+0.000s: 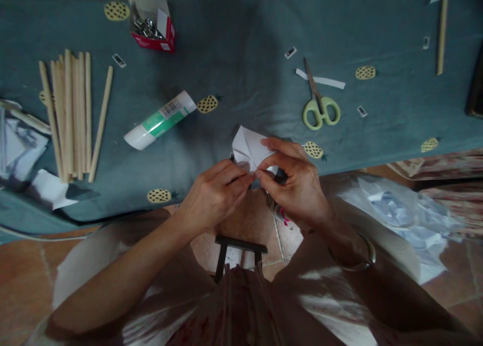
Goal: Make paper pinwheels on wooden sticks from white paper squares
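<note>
Pinching the folded white paper (251,149) between both hands, right at the near edge of the counter (241,49), just above my lap. I'm holding it low and close, I'd say, so my fingertips can work one small corner while the rest of the sheet fans up and away from me.

Left hand (215,195) comes in from the left, knuckles up, thumb and forefinger closed narrow on the paper's near corner. Right hand (298,185) meets it from the right: forefinger laid along the top of a flap, thumb tucked underneath, the other fingers curled loosely in. The fingertips of the two hands almost touch. Both wrists bend inward and my forearms angle in from my sides like a V, with a bangle (354,258) sitting on the right wrist.

The tools lie around the paper, likely so each stays in easy reach. The scissors (320,107) lie just beyond my right hand, handles toward me, blades crossing a white paper strip (320,79). The glue tube (160,120) rests on its side to the left, tilted. Further left, the wooden sticks (71,114) are laid side by side, running near to far, one stick slightly apart from the bundle. The red box of metal clips (153,31) stands open at the far edge.
</note>
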Motion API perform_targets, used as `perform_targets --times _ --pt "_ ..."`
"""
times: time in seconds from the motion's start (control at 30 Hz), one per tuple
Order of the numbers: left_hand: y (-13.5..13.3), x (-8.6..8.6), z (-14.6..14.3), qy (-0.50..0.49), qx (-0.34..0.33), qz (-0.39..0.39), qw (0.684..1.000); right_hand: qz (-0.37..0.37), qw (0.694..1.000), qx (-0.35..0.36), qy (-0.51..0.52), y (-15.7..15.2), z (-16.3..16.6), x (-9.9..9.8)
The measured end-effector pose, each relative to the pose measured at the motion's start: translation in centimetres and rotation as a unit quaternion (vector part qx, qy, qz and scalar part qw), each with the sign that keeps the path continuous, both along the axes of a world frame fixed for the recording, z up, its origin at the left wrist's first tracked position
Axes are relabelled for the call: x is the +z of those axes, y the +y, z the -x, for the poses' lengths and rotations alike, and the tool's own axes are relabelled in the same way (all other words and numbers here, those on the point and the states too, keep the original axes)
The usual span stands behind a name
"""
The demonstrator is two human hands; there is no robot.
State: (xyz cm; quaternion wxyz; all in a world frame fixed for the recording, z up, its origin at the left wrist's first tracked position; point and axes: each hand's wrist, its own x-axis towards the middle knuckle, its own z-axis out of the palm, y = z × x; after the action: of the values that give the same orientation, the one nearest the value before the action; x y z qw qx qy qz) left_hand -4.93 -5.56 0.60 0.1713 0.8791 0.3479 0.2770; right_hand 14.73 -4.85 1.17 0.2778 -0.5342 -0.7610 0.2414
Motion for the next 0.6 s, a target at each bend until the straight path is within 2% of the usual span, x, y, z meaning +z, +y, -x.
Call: perform_targets --times 0.6 --pt "-0.15 -0.01 -0.18 0.012 0.02 -0.01 1.0 -0.008 1.0 -0.001 0.006 -0.2 0.0 -0.49"
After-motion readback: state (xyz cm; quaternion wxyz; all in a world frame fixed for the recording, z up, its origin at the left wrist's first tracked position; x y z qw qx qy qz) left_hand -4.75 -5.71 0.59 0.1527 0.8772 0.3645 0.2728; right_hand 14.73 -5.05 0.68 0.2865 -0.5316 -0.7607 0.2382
